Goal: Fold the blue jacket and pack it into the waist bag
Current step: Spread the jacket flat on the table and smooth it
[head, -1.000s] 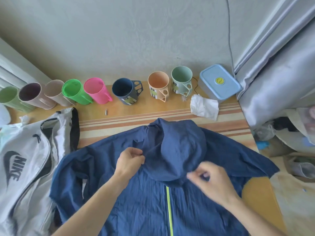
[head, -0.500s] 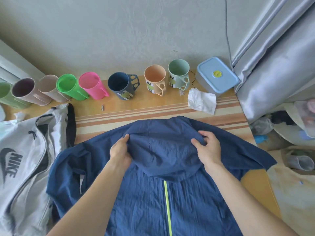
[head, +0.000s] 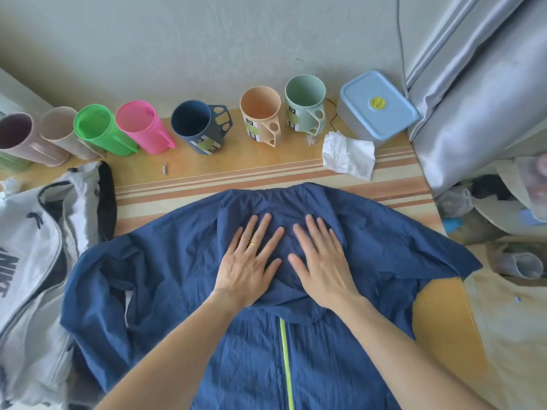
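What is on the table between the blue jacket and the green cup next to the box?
A crumpled white tissue lies there, on the striped table between the blue jacket and the pale green cup, slightly towards the box. The head view shows it.

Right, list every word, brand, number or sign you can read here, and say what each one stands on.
"NIKE", cut off at the frame edge so only part shows: on the grey bag, left of the blue jacket.
Swoosh mark, no letters: higher on the same bag.
Labels on the navy mug, peach mug and pale green mug: too small to read.
Yellow round spot on the blue box lid: no legible marking.
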`<state>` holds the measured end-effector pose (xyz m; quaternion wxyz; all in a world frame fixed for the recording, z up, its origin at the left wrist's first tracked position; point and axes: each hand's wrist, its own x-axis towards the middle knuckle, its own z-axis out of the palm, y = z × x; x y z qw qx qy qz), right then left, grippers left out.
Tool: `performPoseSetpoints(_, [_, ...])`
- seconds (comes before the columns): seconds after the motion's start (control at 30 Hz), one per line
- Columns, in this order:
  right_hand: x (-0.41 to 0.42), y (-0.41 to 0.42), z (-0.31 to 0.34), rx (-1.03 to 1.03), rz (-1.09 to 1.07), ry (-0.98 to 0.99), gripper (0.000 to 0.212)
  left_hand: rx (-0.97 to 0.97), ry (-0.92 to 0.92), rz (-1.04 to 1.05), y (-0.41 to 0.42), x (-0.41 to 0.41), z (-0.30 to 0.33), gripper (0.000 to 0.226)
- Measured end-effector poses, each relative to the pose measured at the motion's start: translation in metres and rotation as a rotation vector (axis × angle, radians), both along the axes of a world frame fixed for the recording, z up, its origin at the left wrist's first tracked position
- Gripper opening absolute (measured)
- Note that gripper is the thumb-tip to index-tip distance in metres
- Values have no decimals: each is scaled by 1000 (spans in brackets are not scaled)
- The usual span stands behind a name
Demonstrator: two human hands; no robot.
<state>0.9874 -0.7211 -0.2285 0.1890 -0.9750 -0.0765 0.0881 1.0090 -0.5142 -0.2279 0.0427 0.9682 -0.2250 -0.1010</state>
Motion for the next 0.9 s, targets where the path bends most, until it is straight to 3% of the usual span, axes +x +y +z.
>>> performPoseSetpoints(0.17, [-35,-80,30,138,-496,-164,54,-97,-26,62,-43,-6,33,59])
performPoseSetpoints(0.3, [-62,-178,37,-3,-779,5,76,-224,-60,-106,-112,-10,54,55])
performPoseSetpoints(0.4, [-60,-228,40,64,-812,187,73,-262,-21,-213,-170,-13,54,53])
performPoseSetpoints(0.57, [-39,-270,47,3,-669,168,17,-299,85,-212,-252,-2,46,51])
performPoseSetpoints(0.73, [-13,-295,73,37,-499,76,27,-300,188,-171,-320,33,56,52])
performPoseSetpoints(0.8, [-12,-299,76,20,-563,-65,15,-224,248,-144,-335,49,56,36])
performPoseSetpoints(0.9, [-27,-293,70,71,-993,-177,16,-266,263,-23,-342,62,61,22])
